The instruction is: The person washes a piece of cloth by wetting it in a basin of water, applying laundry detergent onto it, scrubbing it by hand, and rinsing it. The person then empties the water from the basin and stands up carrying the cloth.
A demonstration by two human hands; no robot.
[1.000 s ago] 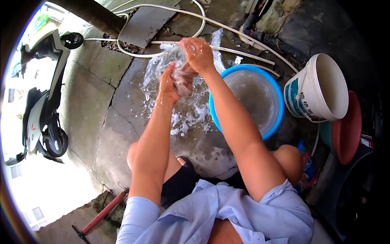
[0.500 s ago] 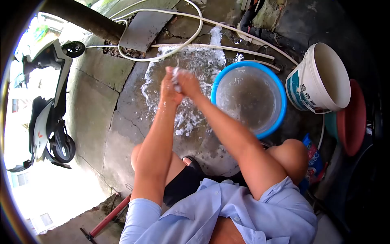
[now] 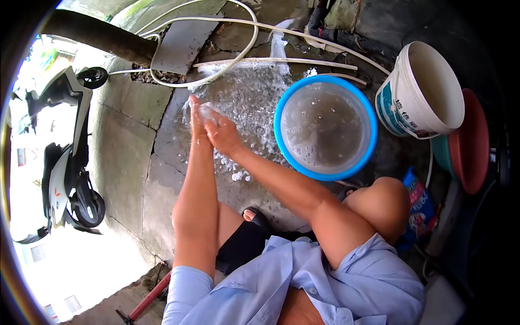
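Since half a second ago we've shifted both hands left, farther from the blue-rimmed basin point(image 3: 325, 175); the cloth, hanging visibly a second ago, is now mostly hidden. Basin's right of us with cloudy water, white bucket point(image 3: 402, 97) just beyond it, red basin point(image 3: 470, 146) past that. Looped hose point(image 3: 183, 85) lies ahead, near our fingertips; suds on the wet concrete. Grip: left hand point(image 3: 196, 123) and right hand point(image 3: 222, 133) pressed together, pale cloth point(image 3: 207, 112) pinched between, a bit showing up top.
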